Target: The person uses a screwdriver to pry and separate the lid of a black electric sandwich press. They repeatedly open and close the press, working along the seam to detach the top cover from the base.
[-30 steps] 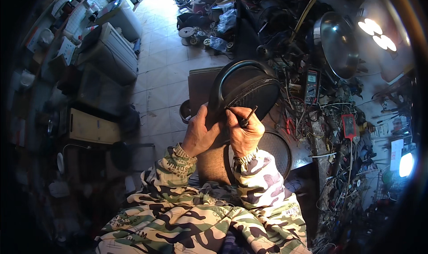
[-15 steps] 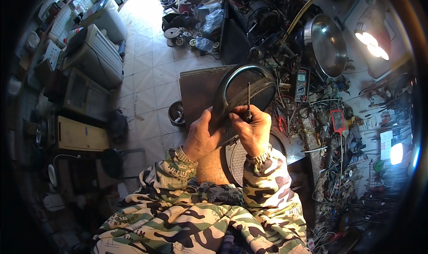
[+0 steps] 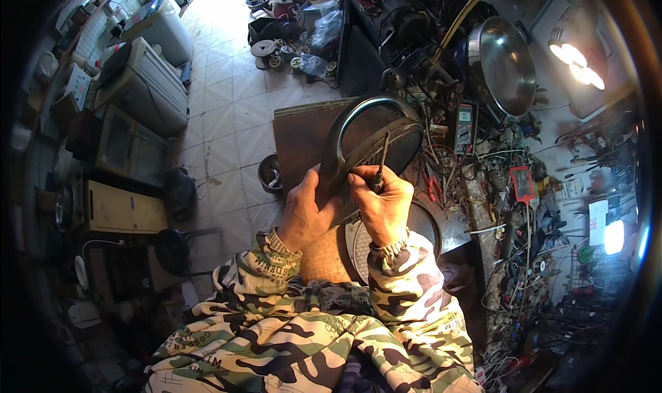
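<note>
A dark oval appliance piece [image 3: 393, 148] with an arched metallic-black handle [image 3: 362, 103] is tilted up above the worktable. My left hand [image 3: 303, 210] has its fingers closed round the left side of this piece, below the handle. My right hand [image 3: 379, 207] is closed on a thin screwdriver [image 3: 381, 158], its shaft pointing upward; the thumb and forefinger are pinched beside the handle's lower end, and anything between their tips is too small to make out. Below lie a round textured metal plate [image 3: 426, 238] and a brown board [image 3: 296, 138].
Clutter of wires, red pliers [image 3: 431, 193], a multimeter [image 3: 464, 131] and a steel bowl [image 3: 507, 65] fills the right, under a lit lamp [image 3: 572, 62]. A metal pot [image 3: 269, 172] stands left of the board. Appliances [image 3: 148, 83] line the left; spools and bags [image 3: 310, 62] lie on the tiled floor.
The screwdriver has swung more upright in my right hand. My left hand keeps its grip, and the handled piece shifts only slightly. The whole view has moved a little.
</note>
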### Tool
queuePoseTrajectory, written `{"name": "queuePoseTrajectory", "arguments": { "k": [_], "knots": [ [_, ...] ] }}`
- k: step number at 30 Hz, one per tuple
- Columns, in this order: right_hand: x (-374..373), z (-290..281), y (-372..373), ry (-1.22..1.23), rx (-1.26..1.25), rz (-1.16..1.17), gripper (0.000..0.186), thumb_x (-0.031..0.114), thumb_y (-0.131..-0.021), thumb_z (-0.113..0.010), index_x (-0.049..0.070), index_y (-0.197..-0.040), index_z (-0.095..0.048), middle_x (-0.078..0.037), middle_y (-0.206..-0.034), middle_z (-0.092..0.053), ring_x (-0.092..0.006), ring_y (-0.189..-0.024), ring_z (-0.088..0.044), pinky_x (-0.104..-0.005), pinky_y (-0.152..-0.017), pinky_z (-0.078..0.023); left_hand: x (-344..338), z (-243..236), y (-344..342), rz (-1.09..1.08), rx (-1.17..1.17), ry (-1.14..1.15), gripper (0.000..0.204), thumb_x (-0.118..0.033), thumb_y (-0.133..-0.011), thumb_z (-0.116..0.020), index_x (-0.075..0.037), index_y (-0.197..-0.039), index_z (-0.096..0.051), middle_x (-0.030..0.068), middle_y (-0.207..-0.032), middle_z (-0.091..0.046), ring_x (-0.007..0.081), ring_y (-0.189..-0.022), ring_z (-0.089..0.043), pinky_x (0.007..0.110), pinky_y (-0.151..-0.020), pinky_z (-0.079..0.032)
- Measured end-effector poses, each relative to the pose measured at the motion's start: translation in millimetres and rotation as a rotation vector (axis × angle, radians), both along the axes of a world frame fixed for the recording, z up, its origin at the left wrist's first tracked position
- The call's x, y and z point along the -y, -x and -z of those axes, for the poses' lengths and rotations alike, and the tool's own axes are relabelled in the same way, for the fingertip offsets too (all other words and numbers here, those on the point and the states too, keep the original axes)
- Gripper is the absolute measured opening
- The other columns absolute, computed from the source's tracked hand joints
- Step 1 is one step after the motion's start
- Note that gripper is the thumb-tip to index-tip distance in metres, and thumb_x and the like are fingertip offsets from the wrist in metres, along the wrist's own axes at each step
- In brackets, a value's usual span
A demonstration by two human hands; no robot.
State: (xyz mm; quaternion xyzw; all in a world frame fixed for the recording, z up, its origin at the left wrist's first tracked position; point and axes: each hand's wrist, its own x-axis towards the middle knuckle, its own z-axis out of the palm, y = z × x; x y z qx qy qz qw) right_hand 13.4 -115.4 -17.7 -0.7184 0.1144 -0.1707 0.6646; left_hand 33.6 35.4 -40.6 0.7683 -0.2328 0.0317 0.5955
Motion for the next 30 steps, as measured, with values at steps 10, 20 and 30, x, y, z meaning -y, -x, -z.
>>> {"name": "queuePoseTrajectory", "arguments": {
  "k": [10, 20, 30],
  "knots": [
    [-5, -6, -2, -0.311, -0.04, -0.012, 0.008, -0.001, -0.087, -0.074, -0.001, -0.086, -0.067, -0.002, -0.069, -0.064, -0.0057, -0.056, -0.056, -0.02, -0.051, -0.044, 1, 1, 0, -0.026, -0.046, -0.034, 0.047, -0.004, -0.087, -0.071, 0.002, -0.129, -0.051, 0.0213, -0.109, -0.07, 0.035, -0.101, -0.071, 0.039, -0.085, -0.055],
    [-2, -16, -6, -0.279, -0.095, -0.035, 0.009, -0.004, -0.086, -0.072, -0.001, -0.082, -0.065, -0.001, -0.067, -0.064, -0.0062, -0.058, -0.057, -0.0219, -0.053, -0.046, 1, -2, 1, -0.03, -0.066, -0.034, 0.042, -0.004, -0.088, -0.071, 0.002, -0.125, -0.052, 0.0174, -0.106, -0.073, 0.0239, -0.1, -0.072, 0.034, -0.084, -0.055],
    [0, -12, -9, -0.261, -0.107, -0.038, 0.011, -0.004, -0.085, -0.073, 0.0, -0.083, -0.063, 0.0, -0.065, -0.061, -0.0055, -0.056, -0.055, -0.0225, -0.051, -0.044, 1, -3, 1, -0.037, -0.079, -0.046, 0.041, -0.005, -0.087, -0.072, 0.003, -0.123, -0.054, 0.0167, -0.104, -0.073, 0.0232, -0.099, -0.072, 0.034, -0.084, -0.055]
  ]
}}
